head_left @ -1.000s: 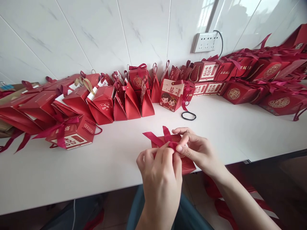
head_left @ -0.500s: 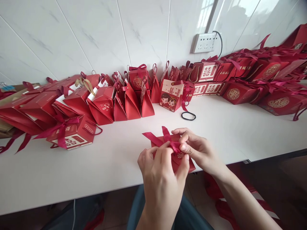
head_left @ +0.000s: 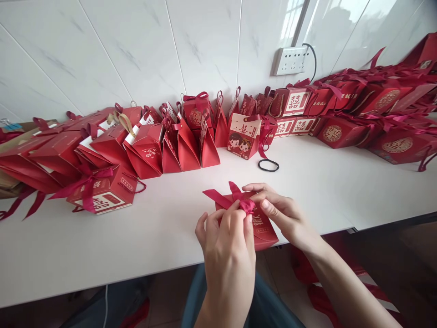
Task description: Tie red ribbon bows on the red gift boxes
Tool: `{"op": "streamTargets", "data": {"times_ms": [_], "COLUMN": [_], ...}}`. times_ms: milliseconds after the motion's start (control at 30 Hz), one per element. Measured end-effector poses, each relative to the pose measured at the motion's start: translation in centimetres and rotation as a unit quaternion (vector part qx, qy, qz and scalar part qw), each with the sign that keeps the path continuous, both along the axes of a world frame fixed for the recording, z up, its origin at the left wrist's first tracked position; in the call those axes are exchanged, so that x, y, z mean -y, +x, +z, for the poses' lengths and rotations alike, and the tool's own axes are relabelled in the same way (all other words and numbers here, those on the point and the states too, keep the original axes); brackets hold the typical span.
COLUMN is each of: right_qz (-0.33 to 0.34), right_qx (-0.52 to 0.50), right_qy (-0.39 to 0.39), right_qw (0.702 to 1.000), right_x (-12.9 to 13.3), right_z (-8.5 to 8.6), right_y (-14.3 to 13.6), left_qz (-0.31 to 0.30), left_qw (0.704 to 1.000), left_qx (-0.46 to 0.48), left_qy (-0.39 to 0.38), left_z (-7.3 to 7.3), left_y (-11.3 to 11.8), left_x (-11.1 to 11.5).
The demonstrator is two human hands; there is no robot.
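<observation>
A small red gift box (head_left: 261,225) with gold lettering sits at the table's front edge. A dark red satin ribbon (head_left: 246,206) is bunched into a loop on its top. My left hand (head_left: 227,243) pinches this loop between thumb and fingers. On the box's right side, my right hand (head_left: 285,214) has its index fingertip against the ribbon, while its thumb stands apart from it. Two ribbon tails stick out toward the back left. The left fingers hide part of the box and the ribbon's knot.
Red gift boxes (head_left: 148,148) line the wall at left, and more ribboned boxes (head_left: 341,130) are stacked at right. A tied box (head_left: 116,187) lies on its side on the white table (head_left: 164,232). Near the middle are a black elastic loop (head_left: 268,165) and a cartoon-printed box (head_left: 244,136).
My right thumb has come away from the ribbon. The left thumb has moved up against the loop, which is now bunched tighter. More of the box's lettering shows.
</observation>
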State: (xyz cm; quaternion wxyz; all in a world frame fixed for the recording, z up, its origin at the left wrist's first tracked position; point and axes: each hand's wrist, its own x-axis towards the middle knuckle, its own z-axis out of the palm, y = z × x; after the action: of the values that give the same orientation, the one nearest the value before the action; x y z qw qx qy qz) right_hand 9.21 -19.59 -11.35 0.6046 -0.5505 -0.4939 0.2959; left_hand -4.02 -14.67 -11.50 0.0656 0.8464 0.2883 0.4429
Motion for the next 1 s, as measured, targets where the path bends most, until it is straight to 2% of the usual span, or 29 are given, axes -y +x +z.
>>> {"op": "streamTargets", "data": {"times_ms": [300,533,767,1000], "right_qz": [0.022,0.039,0.025,0.041], "right_qx": [-0.003,0.011,-0.01,0.08], "right_qy": [-0.026,-0.012,-0.034,-0.03], "right_qw": [0.999,0.999,0.999,0.996], "right_x": [0.3,-0.1,0.7,1.0], "right_z": [0.1,0.1,0.0,0.6], "right_y": [0.1,0.1,0.8,0.6], "left_qz": [0.003,-0.005,-0.009,-0.019], "left_qw": [1.0,1.0,1.0,0.999], "left_qx": [-0.005,-0.018,-0.02,-0.025], "left_qy": [0.002,0.005,0.017,0.026], "left_z": [-0.2,-0.1,-0.1,-0.3], "left_y": [-0.1,-0.2,-0.4,-0.4], "left_x": [-0.1,-0.1,-0.3,-0.4]}}
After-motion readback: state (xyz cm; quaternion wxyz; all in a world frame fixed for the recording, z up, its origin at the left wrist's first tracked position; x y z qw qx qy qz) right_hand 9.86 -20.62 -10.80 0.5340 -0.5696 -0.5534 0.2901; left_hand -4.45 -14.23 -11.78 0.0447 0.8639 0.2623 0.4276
